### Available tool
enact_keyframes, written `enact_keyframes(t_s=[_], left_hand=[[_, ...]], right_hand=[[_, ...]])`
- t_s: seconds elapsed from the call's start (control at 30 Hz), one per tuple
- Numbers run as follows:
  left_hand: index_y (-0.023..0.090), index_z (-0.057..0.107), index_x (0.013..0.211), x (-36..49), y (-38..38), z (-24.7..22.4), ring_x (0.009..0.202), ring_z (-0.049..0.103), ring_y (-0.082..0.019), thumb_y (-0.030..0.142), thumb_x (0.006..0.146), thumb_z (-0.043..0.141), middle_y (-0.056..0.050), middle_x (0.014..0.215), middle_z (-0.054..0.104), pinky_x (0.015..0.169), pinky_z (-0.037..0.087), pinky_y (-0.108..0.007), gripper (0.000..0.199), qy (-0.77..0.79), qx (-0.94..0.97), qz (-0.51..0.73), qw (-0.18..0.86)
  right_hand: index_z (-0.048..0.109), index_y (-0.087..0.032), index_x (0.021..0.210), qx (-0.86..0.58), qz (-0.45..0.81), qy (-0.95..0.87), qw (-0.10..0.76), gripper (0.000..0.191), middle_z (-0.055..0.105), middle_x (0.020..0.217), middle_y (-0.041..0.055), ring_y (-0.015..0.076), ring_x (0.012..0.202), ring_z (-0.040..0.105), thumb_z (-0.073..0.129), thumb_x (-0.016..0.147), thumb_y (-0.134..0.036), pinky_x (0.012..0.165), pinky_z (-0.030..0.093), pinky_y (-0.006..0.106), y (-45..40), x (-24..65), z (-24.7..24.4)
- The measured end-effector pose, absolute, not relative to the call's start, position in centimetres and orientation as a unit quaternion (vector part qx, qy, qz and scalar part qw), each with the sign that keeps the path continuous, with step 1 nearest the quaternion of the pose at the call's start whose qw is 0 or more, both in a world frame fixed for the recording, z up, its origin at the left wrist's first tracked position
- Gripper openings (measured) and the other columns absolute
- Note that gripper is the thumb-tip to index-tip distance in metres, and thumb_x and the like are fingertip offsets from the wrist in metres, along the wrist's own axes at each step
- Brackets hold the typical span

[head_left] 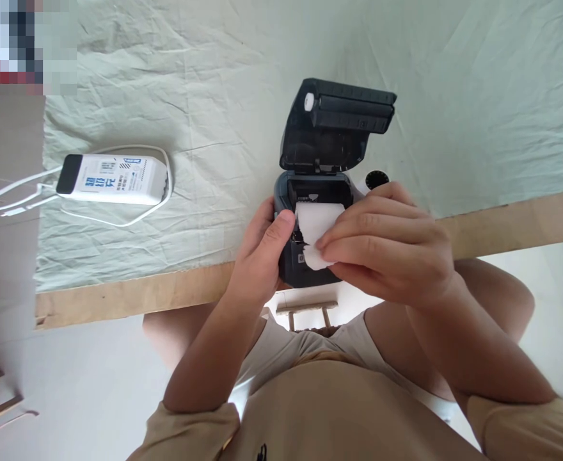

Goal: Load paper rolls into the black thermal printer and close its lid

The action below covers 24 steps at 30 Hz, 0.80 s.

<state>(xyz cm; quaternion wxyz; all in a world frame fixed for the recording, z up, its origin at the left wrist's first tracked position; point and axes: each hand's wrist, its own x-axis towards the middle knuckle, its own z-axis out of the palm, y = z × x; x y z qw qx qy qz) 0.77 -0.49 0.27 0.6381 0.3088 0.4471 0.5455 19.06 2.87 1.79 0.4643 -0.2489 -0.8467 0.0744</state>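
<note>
A dark label printer sits at the table's front edge with its black lid swung up and away from me. White paper comes out of its compartment and hangs over the front, its left edge torn. My left hand grips the printer's left side, the thumb resting on the rim. Pinched between the fingertips of my right hand is the loose end of the paper. The right hand hides the printer's right side and part of the paper.
At the left lies a white power bank with a black end and white cables running off the table. A small black round object is just behind my right hand. Pale green cloth covers the table up to its wooden edge.
</note>
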Motion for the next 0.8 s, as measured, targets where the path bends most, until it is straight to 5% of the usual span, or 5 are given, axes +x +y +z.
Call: enact_keyframes(t_s=[0.17,0.4,0.6,0.7,0.8], left_hand=[[0.025,0.076,0.114,0.5,-0.5,0.3,0.089,0.079,-0.023,0.043,0.09,0.092,-0.002,0.098,0.081,0.076,0.066,-0.033,0.034,0.454,0.326,0.536,0.633],[0.027,0.071,0.129,0.4,-0.5,0.3,0.111,0.08,-0.028,0.029,0.08,0.098,-0.005,0.121,0.082,0.096,0.067,-0.037,0.056,0.476,0.344,0.521,0.619],[0.026,0.071,0.138,0.2,-0.7,0.0,0.109,0.08,-0.035,0.036,0.075,0.1,-0.009,0.12,0.081,0.084,0.069,-0.039,0.07,0.502,0.357,0.509,0.602],[0.03,0.064,0.15,0.0,-0.8,-0.2,0.118,0.079,-0.034,0.033,0.075,0.101,-0.009,0.135,0.078,0.092,0.069,-0.04,0.083,0.496,0.382,0.515,0.585],[0.032,0.056,0.158,-0.2,-0.8,-0.2,0.133,0.074,-0.036,0.029,0.073,0.102,-0.01,0.15,0.073,0.102,0.067,-0.041,0.097,0.484,0.399,0.514,0.585]], right_hand=[[0.067,-0.026,0.086,-0.23,0.059,-0.845,0.479,0.024,0.08,0.082,-0.0084,0.0132,0.078,0.069,0.071,0.098,-0.006,0.07,0.045,0.039,2.4,19.0,0.7],[0.067,-0.029,0.089,-0.248,0.071,-0.855,0.449,0.015,0.081,0.084,-0.0066,0.0182,0.088,0.076,0.073,0.1,-0.021,0.076,0.048,0.043,2.0,19.3,1.2],[0.069,-0.03,0.097,-0.326,0.036,-0.772,0.544,0.014,0.085,0.089,-0.003,0.0209,0.078,0.079,0.065,0.098,-0.018,0.076,0.06,0.044,3.6,21.4,1.8],[0.072,-0.034,0.114,-0.401,0.026,-0.753,0.522,0.019,0.088,0.112,0.0006,0.0265,0.103,0.083,0.062,0.102,-0.023,0.096,0.065,0.051,4.1,22.1,1.7],[0.066,-0.034,0.144,-0.425,0.049,-0.773,0.468,0.041,0.077,0.151,0.0061,0.0333,0.143,0.072,0.064,0.104,-0.031,0.113,0.061,0.056,4.5,22.2,1.8]])
